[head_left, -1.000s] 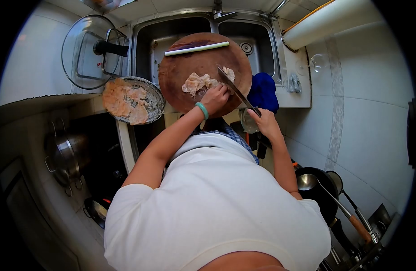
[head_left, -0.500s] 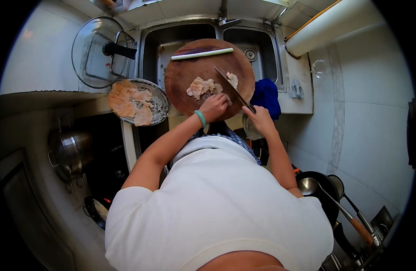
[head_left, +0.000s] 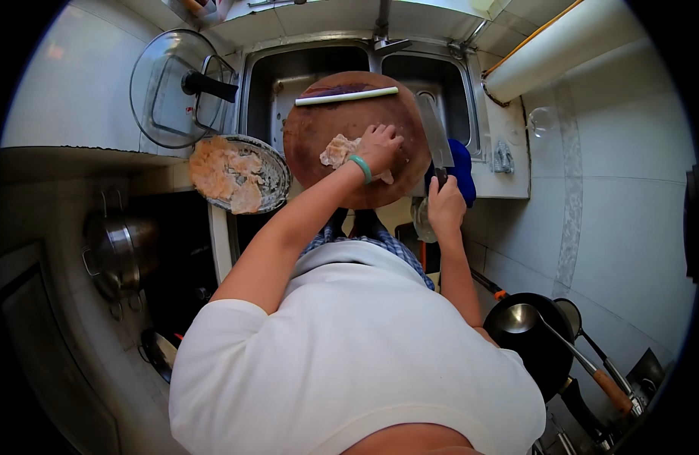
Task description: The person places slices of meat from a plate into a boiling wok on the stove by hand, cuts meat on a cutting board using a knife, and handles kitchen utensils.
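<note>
A round wooden chopping board (head_left: 311, 136) lies across the double sink. Near its far edge rests a long pale stalk (head_left: 346, 97). Pale raw meat (head_left: 338, 151) sits on the board beside and partly under my left hand (head_left: 380, 146). That hand, with a green bangle at the wrist, has its fingers curled down over the board; whatever lies beneath them is hidden. My right hand (head_left: 446, 203) is wrapped round the handle of a cleaver (head_left: 435, 133), whose broad blade points away past the board's right edge. Flat pieces of meat (head_left: 222, 168) lie in a metal dish left of the board.
The sink (head_left: 308, 57) has a tap (head_left: 387, 44) behind it. A glass lid (head_left: 164, 91) stands at the left. Beside the board's right edge is a blue cloth (head_left: 462, 168). Lower right are a black wok (head_left: 531, 345) and a ladle (head_left: 519, 318); a pot (head_left: 122, 250) is lower left.
My left hand has moved forward and right across the board, over where the small meat piece lay. The cleaver has swung off the meat to the right, its blade now turned flatter to view.
</note>
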A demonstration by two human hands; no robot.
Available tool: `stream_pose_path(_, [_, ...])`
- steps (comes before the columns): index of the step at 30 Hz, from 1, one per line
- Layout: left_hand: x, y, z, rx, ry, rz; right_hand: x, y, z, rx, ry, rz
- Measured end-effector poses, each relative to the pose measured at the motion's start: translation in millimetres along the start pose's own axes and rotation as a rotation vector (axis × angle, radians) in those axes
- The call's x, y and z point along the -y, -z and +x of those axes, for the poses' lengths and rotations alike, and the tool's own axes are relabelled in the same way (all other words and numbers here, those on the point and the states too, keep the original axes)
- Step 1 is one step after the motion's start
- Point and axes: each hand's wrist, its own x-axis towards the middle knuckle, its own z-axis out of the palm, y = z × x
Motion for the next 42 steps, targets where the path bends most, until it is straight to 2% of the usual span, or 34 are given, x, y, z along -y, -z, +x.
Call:
stream_pose_path(1, [1, 0, -3, 0.001, -0.007, 0.003, -4, -16, 1, -0.069, 0.026, -0.029])
stream_pose_path(2, [2, -1, -8, -0.107, 0.116, -0.007, -5, -28, 2, -0.138, 0.052, -0.058])
stream_pose_path(3, [2, -1, -12, -0.215, 0.239, -0.019, -1, -33, 3, -0.08, 0.033, -0.063])
stream_pose_path(4, [4, -1, -14, -0.217, 0.232, -0.016, 2, -40, 4, -0.086, 0.03, -0.06])
stream_pose_path(6, [7, 4, -15, -0.094, 0.423, -0.013, 8, -55, 8, -0.12, 0.046, -0.072])
stream_pose_path(9, [11, 13, -20, -0.182, 0.491, -0.113, 14, -69, 13, -0.117, 0.065, -0.046])
stream_pose_path(11, [9, 22, -29, -0.262, 0.424, -0.097, 20, -68, 14, -0.137, 0.086, -0.055])
stream_pose_path(13, [4, 34, -41, -0.34, 0.353, -0.078, 29, -58, 16, -0.059, 0.064, -0.063])
stream_pose_path(15, [-2, 47, -53, -0.472, 0.313, -0.207, 25, -65, 24, -0.082, 0.098, -0.122])
stream_pose_path(17, [-11, 62, -68, -0.433, 0.402, -0.328, 21, -70, 33, -0.129, 0.103, -0.181])
stream_pose_path(20, [-14, 65, -93, -0.415, 0.413, -0.457, 17, -61, 33, -0.045, 0.123, -0.09])
stream_pose_path(22, [-16, 67, -105, -0.411, 0.412, -0.569, 11, -58, 23, -0.205, 0.149, 0.044])
stream_pose_path(23, [-8, 56, -114, -0.398, 0.484, -0.76, 12, -50, 15, -0.234, 0.11, 0.091])
stream_pose_path(25, [6, 50, -121, -0.34, 0.495, -0.931, 5, -44, -3, -0.308, 0.032, 0.231])
stream_pose_path(27, [-1, 61, -118, -0.369, 0.487, -0.928, -19, -40, -24, -0.376, 0.117, 0.322])
stream_pose_path(28, [6, 63, -123, -0.422, 0.405, -0.944, -22, -26, -53, -0.455, 0.172, 0.342])
stream_pose_path(29, [0, 72, -125, -0.457, 0.407, -0.856, -27, -9, -81, -0.437, 0.158, 0.384])
stream_pose_path(30, [16, 59, -129, -0.488, 0.496, -1.156, -26, 9, -113, -0.416, 0.152, 0.437])
stream_pose_path(31, [12, 73, -129, -0.409, 0.531, -1.17, -24, 28, -147, -0.476, 0.096, 0.338])
stream_pose_path(32, [35, 58, -126, -0.451, 0.44, -1.266, -22, 46, -180, -0.507, 0.056, 0.318])
stream_pose_path(34, [46, 70, -118, -0.308, 0.521, -1.212, -28, 76, -244, -0.614, -0.233, 0.233])
stream_pose_path(36, [71, 53, -104, -0.271, 0.442, -1.302, -51, 85, -296, -0.847, -0.274, 0.326])
stream_pose_path(38, [47, 59, -95, -0.236, 0.367, -1.382, -67, 113, -353, -1.162, -0.306, 0.153])
stream_pose_path(40, [-35, 105, -100, -0.591, 0.193, -0.766, -83, 146, -400, -1.421, -0.305, 0.064])
stream_pose_path(41, [-66, 127, -108, -0.559, 0.23, -0.64, -87, 159, -421, -1.474, -0.38, 0.106])
stream_pose_path(42, [-75, 125, -111, -0.574, 0.218, -0.646, -94, 167, -440, -1.53, -0.445, 0.154])
